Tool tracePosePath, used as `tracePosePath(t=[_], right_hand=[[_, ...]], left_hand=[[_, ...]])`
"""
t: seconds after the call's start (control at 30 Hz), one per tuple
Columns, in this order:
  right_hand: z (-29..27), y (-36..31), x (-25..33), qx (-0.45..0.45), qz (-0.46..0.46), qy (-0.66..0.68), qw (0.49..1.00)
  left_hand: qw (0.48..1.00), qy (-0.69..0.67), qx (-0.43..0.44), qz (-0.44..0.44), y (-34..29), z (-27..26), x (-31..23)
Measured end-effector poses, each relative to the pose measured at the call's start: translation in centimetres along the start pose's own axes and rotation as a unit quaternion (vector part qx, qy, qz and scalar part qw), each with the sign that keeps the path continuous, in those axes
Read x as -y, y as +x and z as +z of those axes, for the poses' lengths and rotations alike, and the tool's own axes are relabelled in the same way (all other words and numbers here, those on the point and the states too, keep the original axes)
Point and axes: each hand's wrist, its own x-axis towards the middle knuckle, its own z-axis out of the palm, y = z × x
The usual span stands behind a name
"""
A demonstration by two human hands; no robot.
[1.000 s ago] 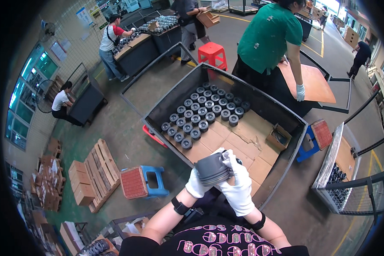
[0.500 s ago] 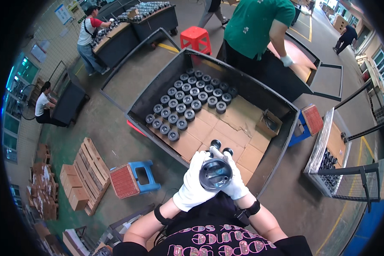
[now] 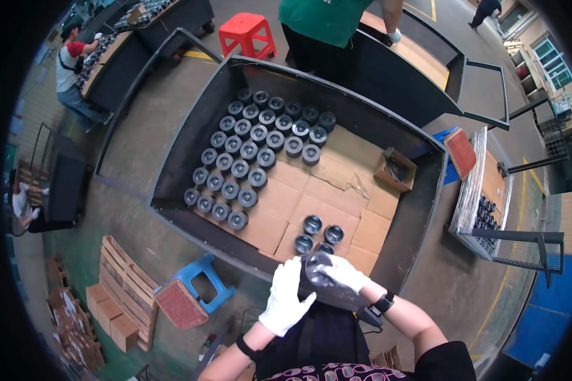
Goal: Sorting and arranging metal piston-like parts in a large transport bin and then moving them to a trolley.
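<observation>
Piston (image 3: 307, 272), dark and cylindrical, partly blurred: held over the near edge of a dark metal bin (image 3: 200, 115), in front of the wearer's body. Right hand (image 3: 346, 275), white-gloved, pinches it from the right, fingers over the upper end. Left hand (image 3: 284, 300), also gloved, stands at its left side, thumb spread well away from the fingers; cannot tell whether the fingertips touch the metal. Dark watch (image 3: 382, 303) on right wrist, black band (image 3: 245, 346) on left.

Just beyond the hands, four loose pistons (image 3: 312, 223) in a close cluster, ends up, on flattened cardboard (image 3: 286, 198) lining the bin floor. Larger group of dark pistons (image 3: 258, 133) upright in rows, left and far side. Small open carton (image 3: 394, 170) at the right wall.

Outside: red stool (image 3: 243, 26) past the far left corner; blue stool (image 3: 217, 286) with woven cover, left; green-topped co-worker (image 3: 321, 19) beside a second bin (image 3: 394, 81).
</observation>
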Motion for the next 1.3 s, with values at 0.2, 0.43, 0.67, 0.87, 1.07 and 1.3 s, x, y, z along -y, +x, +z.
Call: tracePosePath(t=[0.2, 0.43, 0.67, 0.87, 1.07, 1.3], right_hand=[[-8.0, 19.7, -8.3, -0.342, -0.045, -0.119, 0.931], [-14.1, 33.9, -14.8, -0.394, 0.045, -0.133, 0.908], [-15.3, 33.5, -13.3, -0.278, 0.195, -0.321, 0.884], [-19.7, 37.7, -4.3, -0.387, 0.013, -0.141, 0.911], [-21.0, 47.1, -1.7, -0.252, 0.039, 0.414, 0.874], [-19.9, 46.6, -4.6, -0.296, -0.077, 0.399, 0.864]], left_hand=[[0.99, 0.004, -0.029, -0.138, -2.1, 0.1, 9.1], [0.978, -0.028, -0.042, -0.202, -1.7, 0.5, 13.5], [0.953, -0.022, -0.024, -0.303, 0.3, -2.3, 14.3], [0.918, -0.106, -0.046, -0.38, -0.4, -3.4, 14.9], [0.907, -0.082, -0.049, -0.409, -3.0, -3.8, 14.8], [0.909, -0.115, -0.065, -0.395, -3.3, -2.5, 13.5]])
